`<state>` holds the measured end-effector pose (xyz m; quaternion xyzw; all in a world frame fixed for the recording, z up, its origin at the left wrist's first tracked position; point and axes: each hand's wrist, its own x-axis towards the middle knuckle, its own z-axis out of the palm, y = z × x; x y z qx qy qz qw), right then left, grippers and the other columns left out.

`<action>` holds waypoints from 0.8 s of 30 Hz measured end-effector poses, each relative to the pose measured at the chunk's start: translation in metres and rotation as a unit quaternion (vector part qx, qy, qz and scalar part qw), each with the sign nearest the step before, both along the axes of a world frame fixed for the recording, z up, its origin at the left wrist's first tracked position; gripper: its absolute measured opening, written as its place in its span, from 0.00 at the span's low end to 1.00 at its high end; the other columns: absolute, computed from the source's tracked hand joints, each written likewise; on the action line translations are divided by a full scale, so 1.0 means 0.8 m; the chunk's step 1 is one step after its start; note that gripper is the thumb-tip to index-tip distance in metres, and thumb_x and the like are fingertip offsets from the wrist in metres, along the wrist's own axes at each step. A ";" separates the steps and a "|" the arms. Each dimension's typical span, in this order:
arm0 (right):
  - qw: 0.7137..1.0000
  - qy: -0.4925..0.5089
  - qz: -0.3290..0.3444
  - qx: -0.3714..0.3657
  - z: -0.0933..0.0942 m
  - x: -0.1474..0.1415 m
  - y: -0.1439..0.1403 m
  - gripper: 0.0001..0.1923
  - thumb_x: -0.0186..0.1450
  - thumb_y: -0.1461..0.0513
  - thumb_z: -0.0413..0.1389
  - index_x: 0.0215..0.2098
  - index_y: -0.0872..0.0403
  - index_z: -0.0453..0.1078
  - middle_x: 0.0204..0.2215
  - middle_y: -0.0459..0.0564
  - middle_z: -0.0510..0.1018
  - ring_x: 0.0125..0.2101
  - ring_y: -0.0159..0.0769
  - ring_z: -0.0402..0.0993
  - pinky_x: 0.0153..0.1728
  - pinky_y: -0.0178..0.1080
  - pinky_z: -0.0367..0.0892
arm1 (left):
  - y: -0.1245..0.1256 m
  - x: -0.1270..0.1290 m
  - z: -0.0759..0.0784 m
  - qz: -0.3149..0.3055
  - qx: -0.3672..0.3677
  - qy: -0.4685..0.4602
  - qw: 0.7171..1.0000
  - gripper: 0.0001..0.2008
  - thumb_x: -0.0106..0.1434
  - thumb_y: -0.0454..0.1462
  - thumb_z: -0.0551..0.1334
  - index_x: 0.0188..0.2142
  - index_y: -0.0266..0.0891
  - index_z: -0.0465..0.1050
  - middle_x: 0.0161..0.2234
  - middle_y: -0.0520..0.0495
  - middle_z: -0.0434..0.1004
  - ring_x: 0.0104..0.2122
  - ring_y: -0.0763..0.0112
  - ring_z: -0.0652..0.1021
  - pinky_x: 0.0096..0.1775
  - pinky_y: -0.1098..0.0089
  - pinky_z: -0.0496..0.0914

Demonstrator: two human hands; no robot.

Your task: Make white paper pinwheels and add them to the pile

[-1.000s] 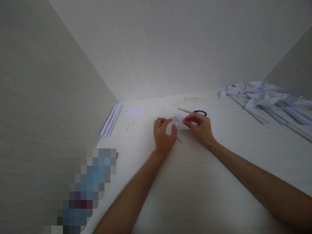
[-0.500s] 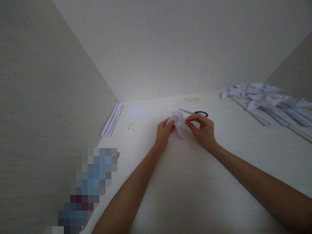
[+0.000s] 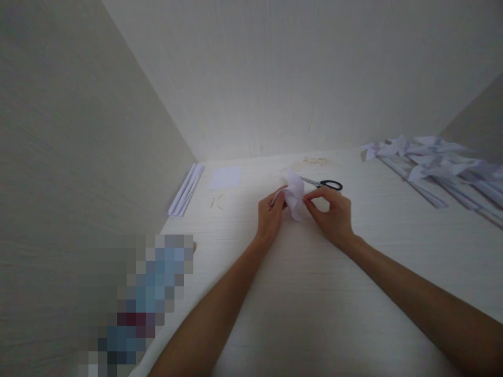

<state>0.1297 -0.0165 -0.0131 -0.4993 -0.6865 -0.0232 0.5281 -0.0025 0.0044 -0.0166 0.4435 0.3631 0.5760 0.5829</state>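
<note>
Hands: left hand (image 3: 270,217) narrow, thumb on the near side of the paper and fingers behind it; right hand (image 3: 333,215) pinched, thumb and forefinger tips together at the paper's right side, with a rounded gap behind the tips. Whether a thin piece sits in that pinch is too small to tell.
Paper pinwheel (image 3: 295,195): between the two hands, held by the left and touched by the right fingertips; thin white paper, curved blades, one pointing up and away, one drooping toward the wearer.
Scissors (image 3: 320,183): just beyond the right hand, grey metal blades, black looped handles.
Finished pinwheels (image 3: 436,166): well to the right of the right hand, overlapping in a heap, crisp white folds on long paper sticks (image 3: 428,191).
Paper tubes (image 3: 186,190): well left of the left hand, white, slim, side by side.
Paper sheet (image 3: 225,178): beyond and left of the left hand, flat, four-sided, smooth.
Thin slivers (image 3: 217,202): left of the left hand, pale yellowish.
Tan scraps (image 3: 315,161): beyond the scissors, loosely scattered.
Surface (image 3: 306,293): under everything, off-white with fine streaks.
Change: a second ago the left fingers curled over the blades from above; now the pinwheel stands more upright.
</note>
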 end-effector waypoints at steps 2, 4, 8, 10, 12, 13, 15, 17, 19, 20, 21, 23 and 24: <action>1.000 -0.006 -0.003 0.006 0.000 0.000 0.000 0.02 0.53 0.65 0.54 0.23 0.53 0.67 0.22 0.45 0.75 0.26 0.35 0.71 0.32 0.40 0.63 | -0.002 0.001 0.002 0.000 0.006 0.000 1.000 0.15 0.53 0.40 0.58 0.39 0.35 0.72 0.37 0.45 0.75 0.36 0.70 0.75 0.43 0.65 0.67; 1.000 -0.012 -0.008 0.012 0.000 0.000 -0.001 0.02 0.53 0.65 0.54 0.23 0.53 0.67 0.22 0.45 0.75 0.26 0.35 0.71 0.32 0.40 0.63 | -0.003 0.001 0.004 0.003 0.017 0.005 1.000 0.15 0.54 0.40 0.58 0.39 0.35 0.72 0.37 0.45 0.76 0.37 0.69 0.75 0.43 0.65 0.67; 1.000 0.000 -0.017 0.024 -0.001 0.000 -0.002 0.03 0.53 0.66 0.54 0.23 0.53 0.67 0.22 0.45 0.75 0.26 0.34 0.70 0.32 0.40 0.63 | -0.004 0.002 0.003 0.009 0.040 0.023 0.999 0.16 0.54 0.41 0.58 0.40 0.36 0.72 0.38 0.45 0.76 0.37 0.69 0.75 0.43 0.65 0.68; 0.999 0.006 -0.017 0.028 -0.001 0.000 -0.001 0.03 0.53 0.66 0.54 0.23 0.52 0.67 0.22 0.45 0.75 0.26 0.34 0.70 0.31 0.39 0.63 | -0.004 0.001 0.001 0.013 0.052 0.037 0.998 0.16 0.54 0.41 0.58 0.41 0.36 0.71 0.38 0.45 0.76 0.37 0.69 0.75 0.42 0.66 0.68; 0.999 0.008 -0.019 0.028 0.000 0.000 -0.002 0.03 0.53 0.65 0.54 0.23 0.52 0.67 0.22 0.44 0.75 0.26 0.34 0.70 0.31 0.39 0.63 | -0.003 0.001 -0.001 0.016 0.065 0.055 0.996 0.16 0.54 0.41 0.57 0.41 0.37 0.72 0.39 0.46 0.75 0.38 0.69 0.75 0.43 0.66 0.67; 0.999 0.009 -0.021 0.027 0.000 -0.001 -0.002 0.03 0.53 0.65 0.54 0.23 0.52 0.67 0.22 0.44 0.74 0.26 0.35 0.70 0.31 0.39 0.63 | -0.003 0.000 -0.001 0.015 0.073 0.065 0.995 0.15 0.55 0.41 0.57 0.41 0.38 0.72 0.40 0.47 0.75 0.39 0.69 0.74 0.44 0.66 0.67; 0.999 0.012 -0.024 0.025 0.001 -0.002 -0.003 0.03 0.53 0.65 0.54 0.23 0.52 0.67 0.22 0.44 0.75 0.26 0.35 0.70 0.31 0.40 0.63 | -0.004 0.000 -0.001 0.013 0.088 0.083 0.993 0.14 0.56 0.40 0.56 0.41 0.39 0.72 0.41 0.48 0.74 0.41 0.70 0.73 0.45 0.67 0.66; 0.999 0.016 -0.027 0.024 0.002 -0.002 -0.004 0.04 0.53 0.66 0.53 0.23 0.51 0.67 0.22 0.44 0.75 0.26 0.35 0.70 0.31 0.40 0.63 | -0.005 -0.001 0.000 0.013 0.095 0.098 0.991 0.14 0.56 0.40 0.55 0.41 0.40 0.71 0.41 0.49 0.74 0.41 0.71 0.73 0.45 0.67 0.66; 0.999 0.019 -0.025 0.023 0.003 -0.003 -0.004 0.04 0.53 0.66 0.54 0.23 0.51 0.66 0.22 0.44 0.75 0.26 0.35 0.70 0.31 0.41 0.63 | -0.007 -0.001 0.001 0.020 0.096 0.109 0.989 0.14 0.56 0.40 0.55 0.41 0.40 0.71 0.41 0.50 0.74 0.41 0.71 0.73 0.45 0.67 0.66; 0.999 0.021 -0.023 0.023 0.003 -0.003 -0.004 0.04 0.53 0.66 0.54 0.23 0.51 0.66 0.22 0.44 0.75 0.26 0.35 0.70 0.31 0.40 0.64 | -0.007 -0.001 0.001 0.023 0.096 0.112 0.989 0.14 0.57 0.40 0.55 0.41 0.40 0.71 0.41 0.49 0.74 0.41 0.71 0.73 0.45 0.67 0.66; 0.999 0.024 -0.020 0.023 0.002 -0.003 -0.004 0.04 0.53 0.66 0.54 0.23 0.51 0.66 0.22 0.44 0.75 0.26 0.35 0.70 0.31 0.40 0.64 | -0.007 -0.001 0.002 0.025 0.097 0.113 0.988 0.14 0.57 0.40 0.55 0.41 0.40 0.71 0.41 0.49 0.74 0.41 0.71 0.73 0.45 0.67 0.66; 0.999 0.030 -0.012 0.023 0.002 -0.003 -0.003 0.04 0.53 0.66 0.54 0.24 0.51 0.67 0.23 0.45 0.75 0.27 0.35 0.70 0.31 0.40 0.64 | -0.007 -0.001 0.002 0.025 0.101 0.114 0.988 0.14 0.57 0.40 0.55 0.41 0.40 0.71 0.41 0.49 0.74 0.41 0.71 0.73 0.45 0.66 0.66; 0.999 0.033 -0.010 0.022 0.001 -0.003 -0.003 0.04 0.53 0.66 0.54 0.24 0.51 0.67 0.23 0.45 0.75 0.27 0.35 0.70 0.32 0.40 0.64 | -0.007 -0.002 0.002 0.022 0.102 0.115 0.988 0.14 0.57 0.40 0.55 0.41 0.40 0.71 0.41 0.49 0.74 0.40 0.71 0.73 0.45 0.66 0.66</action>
